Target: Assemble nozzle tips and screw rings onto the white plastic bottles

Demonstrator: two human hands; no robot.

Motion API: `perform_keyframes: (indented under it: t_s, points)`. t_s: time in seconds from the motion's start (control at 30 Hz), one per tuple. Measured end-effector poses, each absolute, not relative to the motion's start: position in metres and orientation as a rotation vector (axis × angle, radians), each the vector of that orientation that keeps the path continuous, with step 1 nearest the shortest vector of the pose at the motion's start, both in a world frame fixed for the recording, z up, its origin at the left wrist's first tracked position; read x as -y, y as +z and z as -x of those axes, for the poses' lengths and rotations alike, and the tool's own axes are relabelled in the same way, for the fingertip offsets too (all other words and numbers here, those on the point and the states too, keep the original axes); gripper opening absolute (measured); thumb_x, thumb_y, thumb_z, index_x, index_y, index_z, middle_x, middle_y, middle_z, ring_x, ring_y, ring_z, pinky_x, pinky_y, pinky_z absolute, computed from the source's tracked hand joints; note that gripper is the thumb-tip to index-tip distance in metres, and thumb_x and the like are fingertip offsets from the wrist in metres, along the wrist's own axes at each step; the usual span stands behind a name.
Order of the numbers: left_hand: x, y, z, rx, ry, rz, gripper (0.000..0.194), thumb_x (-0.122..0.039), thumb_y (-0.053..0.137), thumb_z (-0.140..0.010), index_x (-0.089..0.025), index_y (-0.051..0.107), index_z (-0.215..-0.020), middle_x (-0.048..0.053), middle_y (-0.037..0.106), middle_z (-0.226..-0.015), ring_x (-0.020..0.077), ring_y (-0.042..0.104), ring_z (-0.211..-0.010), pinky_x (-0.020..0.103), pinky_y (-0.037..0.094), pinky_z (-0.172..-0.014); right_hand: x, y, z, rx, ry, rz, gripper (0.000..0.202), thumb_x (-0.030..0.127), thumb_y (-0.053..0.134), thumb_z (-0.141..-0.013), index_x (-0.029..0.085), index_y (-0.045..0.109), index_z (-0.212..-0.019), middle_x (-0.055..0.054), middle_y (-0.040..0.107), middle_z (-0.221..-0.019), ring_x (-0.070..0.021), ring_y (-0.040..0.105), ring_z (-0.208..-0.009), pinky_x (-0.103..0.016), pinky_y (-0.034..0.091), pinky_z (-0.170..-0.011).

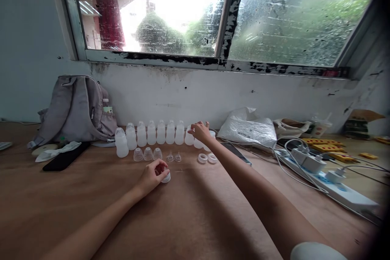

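My left hand (152, 175) rests low over the table, its fingers closed round a small white bottle collar (166, 178). My right hand (200, 131) reaches to the right end of a row of frosted baby bottles (161, 133). Its fingertips are closed at the top of one baby bottle (189, 139), partly hiding it. Most bottles to the left wear clear domed caps. In front of the row stand three loose domed caps (148, 154). Beside them are two clear nipples (178, 157), and farther right lie two white collar rings (202, 158).
A grey backpack (76, 109) and a black phone-like slab (65, 157) are at left. Behind my right arm lie a silvery plastic bag (248, 128) and a phone (237, 153). A white power strip (335, 189) with cables stretches along the right. The window wall stands behind.
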State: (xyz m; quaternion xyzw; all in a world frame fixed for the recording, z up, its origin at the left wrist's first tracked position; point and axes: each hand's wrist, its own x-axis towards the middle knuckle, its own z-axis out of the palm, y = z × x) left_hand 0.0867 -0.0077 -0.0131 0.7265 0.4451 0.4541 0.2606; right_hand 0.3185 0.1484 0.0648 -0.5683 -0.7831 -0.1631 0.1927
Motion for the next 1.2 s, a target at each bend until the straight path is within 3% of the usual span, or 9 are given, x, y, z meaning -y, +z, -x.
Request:
perform_keyframes:
  t_s: [0.3,0.5,0.6,0.7,0.77,0.93,1.1,1.2]
  points:
    - [0.010,-0.012,-0.089,-1.299,1.257,-2.139,0.014,-0.027,0.054,-0.070,-0.018,0.060,-0.079,0.001,0.051,-0.069,0.0114,0.046,-0.058,0.023,0.039,-0.056,-0.151,0.056,-0.321,2.188,-0.418,1.632,0.020,0.028,0.045,-0.081,0.018,0.046,-0.098,-0.009,0.061,-0.087,-0.0250,0.044,-0.100,-0.052,0.018,-0.086]
    - [0.007,-0.015,-0.088,-1.343,1.252,-2.124,0.016,-0.026,0.053,-0.070,-0.018,0.059,-0.082,0.001,0.050,-0.073,0.0115,0.047,-0.059,0.024,0.040,-0.059,-0.148,0.058,-0.317,2.190,-0.395,1.583,0.024,0.025,0.048,-0.079,0.018,0.043,-0.101,-0.009,0.061,-0.086,-0.0258,0.046,-0.100,-0.052,0.021,-0.085]
    - [0.005,-0.016,-0.086,-1.321,1.238,-2.077,0.020,-0.028,0.053,-0.071,-0.018,0.058,-0.088,0.000,0.052,-0.074,0.0116,0.047,-0.060,0.024,0.041,-0.060,-0.140,0.063,-0.314,2.161,-0.422,1.548,0.026,0.024,0.046,-0.080,0.017,0.042,-0.104,-0.011,0.059,-0.096,-0.0266,0.044,-0.103,-0.054,0.017,-0.088]
    - [0.005,-0.017,-0.086,-1.348,1.242,-2.046,0.023,-0.030,0.055,-0.069,-0.018,0.059,-0.089,0.001,0.052,-0.075,0.0119,0.048,-0.060,0.025,0.042,-0.061,-0.117,0.060,-0.303,2.176,-0.482,1.414,0.020,0.020,0.037,-0.084,0.017,0.045,-0.102,-0.012,0.055,-0.105,-0.0234,0.041,-0.106,-0.049,0.010,-0.095]
    - [0.005,-0.018,-0.087,-1.403,1.266,-2.038,0.023,-0.030,0.058,-0.067,-0.017,0.060,-0.086,0.001,0.051,-0.077,0.0123,0.048,-0.061,0.026,0.042,-0.062,-0.091,0.048,-0.291,2.301,-0.485,1.149,0.018,0.018,0.035,-0.084,0.017,0.049,-0.095,-0.009,0.057,-0.098,-0.0204,0.047,-0.098,-0.044,0.013,-0.097]
    - [0.005,-0.020,-0.089,-1.477,1.337,-1.952,0.022,-0.030,0.056,-0.070,-0.017,0.060,-0.087,0.003,0.047,-0.083,0.0114,0.049,-0.059,0.028,0.045,-0.064,-0.023,0.000,-0.263,2.548,-0.264,0.797,0.016,0.020,0.043,-0.080,0.020,0.052,-0.094,-0.006,0.059,-0.091,-0.0189,0.050,-0.090,-0.040,0.021,-0.096]
    - [-0.001,-0.023,-0.085,-1.316,1.329,-1.893,0.018,-0.029,0.054,-0.073,-0.018,0.062,-0.085,0.004,0.053,-0.087,0.0128,0.054,-0.067,0.028,0.047,-0.067,-0.008,-0.020,-0.255,2.412,-0.025,1.004,0.039,0.030,0.050,-0.078,0.018,0.042,-0.114,-0.009,0.057,-0.103,-0.0213,0.050,-0.097,-0.039,0.030,-0.090]
    - [-0.005,-0.025,-0.085,-1.164,1.288,-1.871,0.017,-0.028,0.055,-0.072,-0.017,0.061,-0.083,0.004,0.060,-0.083,0.0143,0.056,-0.071,0.027,0.047,-0.068,-0.010,-0.019,-0.256,2.405,-0.013,0.986,0.043,0.038,0.051,-0.077,0.018,0.043,-0.114,-0.010,0.057,-0.104,-0.0219,0.050,-0.098,-0.039,0.031,-0.090]
